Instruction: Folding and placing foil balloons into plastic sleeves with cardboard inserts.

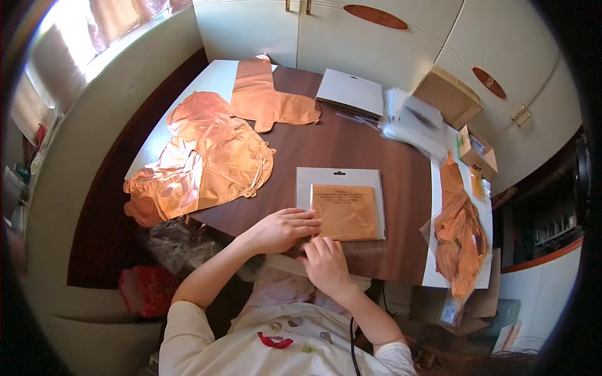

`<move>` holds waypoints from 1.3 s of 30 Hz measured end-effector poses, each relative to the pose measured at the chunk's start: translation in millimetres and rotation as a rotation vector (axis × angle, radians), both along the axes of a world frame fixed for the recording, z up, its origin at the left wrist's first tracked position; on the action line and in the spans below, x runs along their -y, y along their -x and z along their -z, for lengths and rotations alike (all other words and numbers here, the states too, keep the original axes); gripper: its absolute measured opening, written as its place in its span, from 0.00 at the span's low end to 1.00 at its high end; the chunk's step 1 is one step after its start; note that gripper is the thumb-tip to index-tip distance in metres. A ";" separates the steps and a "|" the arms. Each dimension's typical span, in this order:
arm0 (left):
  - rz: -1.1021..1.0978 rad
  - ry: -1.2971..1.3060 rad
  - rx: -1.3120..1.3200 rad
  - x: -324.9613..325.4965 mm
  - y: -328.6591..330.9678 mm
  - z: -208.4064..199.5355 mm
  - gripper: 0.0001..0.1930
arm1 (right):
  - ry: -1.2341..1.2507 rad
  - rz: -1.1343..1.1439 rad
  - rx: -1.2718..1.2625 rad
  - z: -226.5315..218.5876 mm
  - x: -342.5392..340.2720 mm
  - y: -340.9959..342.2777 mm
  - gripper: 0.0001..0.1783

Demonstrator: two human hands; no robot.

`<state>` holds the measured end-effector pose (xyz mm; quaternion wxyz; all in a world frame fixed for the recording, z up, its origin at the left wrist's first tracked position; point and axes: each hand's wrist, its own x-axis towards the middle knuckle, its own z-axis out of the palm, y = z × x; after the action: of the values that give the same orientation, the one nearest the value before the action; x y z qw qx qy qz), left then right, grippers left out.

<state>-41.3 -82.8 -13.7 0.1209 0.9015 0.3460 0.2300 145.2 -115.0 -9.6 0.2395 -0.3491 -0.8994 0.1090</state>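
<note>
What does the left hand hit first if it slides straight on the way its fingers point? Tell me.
The left hand points right across the table, its fingers already at the edge of the copper foil packet in its clear sleeve, so it would likely meet that packet first.

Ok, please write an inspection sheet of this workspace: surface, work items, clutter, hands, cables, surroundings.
Surface: dark brown wooden table.
Work items: flat clear packet with folded copper foil inside, on the table.
Clutter: copper foil balloons, grey card packets, cardboard boxes, bagged foil.
Hands: left hand and right hand both touch the packet's near edge.
Cables: black cord over the shirt.
Surroundings: cream cabinet doors, bright window.
</note>
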 end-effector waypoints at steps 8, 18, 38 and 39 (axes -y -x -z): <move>0.005 -0.006 -0.018 1.0 2.3 0.2 0.17 | 0.010 0.017 0.092 6.4 -2.8 6.4 0.06; 0.077 0.061 -0.035 2.2 6.2 -4.2 0.20 | 0.695 0.095 -1.541 -25.4 -0.9 -139.0 0.09; 0.003 -0.084 -0.189 47.4 11.4 -15.2 0.29 | 0.066 0.078 0.304 -30.4 -8.3 -154.0 0.40; -0.019 -0.119 -0.189 48.4 11.2 -13.1 0.28 | 0.021 0.076 0.306 -25.3 -8.8 -155.6 0.39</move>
<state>-52.5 -131.2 -0.7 0.0318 0.9214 0.3503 0.1651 300.8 -106.2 15.6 0.1001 -0.3980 -0.9103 0.0546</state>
